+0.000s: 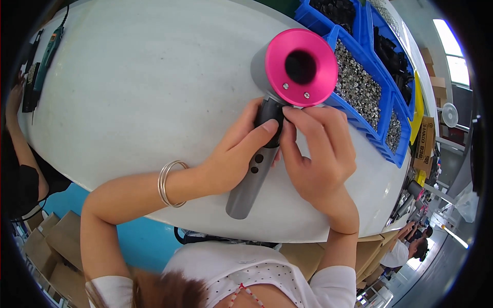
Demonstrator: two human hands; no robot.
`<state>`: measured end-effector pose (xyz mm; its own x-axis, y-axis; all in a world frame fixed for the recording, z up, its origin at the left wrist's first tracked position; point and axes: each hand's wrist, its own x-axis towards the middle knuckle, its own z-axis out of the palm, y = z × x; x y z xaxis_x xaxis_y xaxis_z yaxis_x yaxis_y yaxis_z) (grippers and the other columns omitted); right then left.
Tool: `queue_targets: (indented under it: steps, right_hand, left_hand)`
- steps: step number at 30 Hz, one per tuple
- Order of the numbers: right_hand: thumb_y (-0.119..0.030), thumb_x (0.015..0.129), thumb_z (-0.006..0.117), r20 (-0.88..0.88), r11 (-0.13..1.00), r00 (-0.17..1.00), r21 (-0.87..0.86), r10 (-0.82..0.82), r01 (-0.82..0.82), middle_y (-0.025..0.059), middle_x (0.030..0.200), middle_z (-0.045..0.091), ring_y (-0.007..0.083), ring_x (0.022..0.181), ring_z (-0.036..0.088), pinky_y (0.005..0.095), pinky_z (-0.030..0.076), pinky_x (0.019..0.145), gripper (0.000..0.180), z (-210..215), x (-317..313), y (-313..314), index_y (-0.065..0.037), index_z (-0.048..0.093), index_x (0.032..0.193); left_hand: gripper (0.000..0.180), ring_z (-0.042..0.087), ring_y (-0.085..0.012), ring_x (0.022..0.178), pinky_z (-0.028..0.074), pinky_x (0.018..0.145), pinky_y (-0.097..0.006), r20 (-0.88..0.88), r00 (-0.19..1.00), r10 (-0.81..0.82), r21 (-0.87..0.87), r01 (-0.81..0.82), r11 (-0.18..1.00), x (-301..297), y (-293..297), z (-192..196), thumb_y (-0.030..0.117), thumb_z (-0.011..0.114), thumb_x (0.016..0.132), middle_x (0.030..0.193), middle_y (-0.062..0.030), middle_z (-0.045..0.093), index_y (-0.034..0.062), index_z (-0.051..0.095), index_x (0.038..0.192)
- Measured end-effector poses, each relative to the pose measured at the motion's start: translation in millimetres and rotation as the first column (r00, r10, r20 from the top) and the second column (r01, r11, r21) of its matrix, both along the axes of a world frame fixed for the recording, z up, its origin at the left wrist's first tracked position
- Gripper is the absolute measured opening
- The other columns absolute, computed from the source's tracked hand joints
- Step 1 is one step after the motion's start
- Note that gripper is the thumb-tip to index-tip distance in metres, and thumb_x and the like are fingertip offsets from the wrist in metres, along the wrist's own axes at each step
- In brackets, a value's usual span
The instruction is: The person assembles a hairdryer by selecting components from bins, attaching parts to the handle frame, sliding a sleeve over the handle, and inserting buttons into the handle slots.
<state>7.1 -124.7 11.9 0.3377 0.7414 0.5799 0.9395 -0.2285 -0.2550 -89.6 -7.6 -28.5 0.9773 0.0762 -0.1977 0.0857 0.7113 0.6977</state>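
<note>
A hair dryer (241, 197) with a grey handle, a dark upper grip and a bright pink ring-shaped face slants across the table, its head pointing away from me. Two small silver studs show on the lower part of the pink face, and two round dark buttons on the handle. My left hand (221, 163) is wrapped round the dark grip, thumb across its front. On the grip's right side, just under the head, my right hand (324, 151) has thumb and index finger pinched together against the neck. Whatever lies between those fingertips is hidden.
Blue bins (382, 136) at the right hold many small shiny metal pieces and black parts. A teal electric screwdriver (49, 54) lies at the far left, near another person's arm (19, 138). Cardboard boxes (67, 238) stand below the white table's (154, 77) edge.
</note>
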Motion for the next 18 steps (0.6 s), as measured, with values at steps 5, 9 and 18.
queue_targets:
  steps: [5, 9, 18]
  right_hand:
    - [0.004, 0.060, 0.070, 0.172, 0.999, 0.985, 0.034, 0.034, -0.041, 0.0116, 0.091, 0.058, 0.0248, 0.077, 0.058, 0.0366, 0.044, 0.066, 0.037, -14.6, -0.6, -0.1, 0.006, 0.066, 0.096]
    - [0.005, 0.062, 0.068, -0.001, 0.996, 0.998, 0.056, 0.063, -0.063, 0.0104, 0.095, 0.056, 0.0258, 0.085, 0.057, 0.0379, 0.041, 0.074, 0.040, -14.9, -0.9, -5.5, 0.004, 0.067, 0.102]
    - [-0.010, 0.075, 0.071, -0.470, 0.988, 0.870, 0.028, 0.150, -0.155, 0.0175, 0.125, 0.045, 0.0345, 0.115, 0.047, 0.0410, 0.044, 0.091, 0.068, -18.8, -20.7, -18.3, 0.004, 0.045, 0.136]
  left_hand:
    - [0.038, 0.054, -0.0100, 0.085, 0.047, 0.072, -0.025, 0.082, 0.995, 0.053, 0.175, -0.067, 0.982, 3.3, -1.7, -6.4, 0.029, 0.038, 0.102, 0.108, -0.0054, 0.051, 0.0057, 0.035, 0.132]
    - [0.041, 0.051, -0.0085, 0.094, 0.046, 0.079, -0.024, 0.007, 1.000, -0.006, 0.013, 0.006, 1.000, 0.8, -0.3, 4.3, 0.033, 0.040, 0.100, 0.112, -0.0046, 0.050, 0.0064, 0.036, 0.131]
    - [0.050, 0.051, -0.0133, 0.098, 0.044, 0.085, -0.030, 0.059, 0.998, 0.021, 0.056, -0.024, 0.998, -8.4, 7.6, 2.6, 0.038, 0.046, 0.095, 0.110, -0.0073, 0.050, 0.0033, 0.032, 0.128]
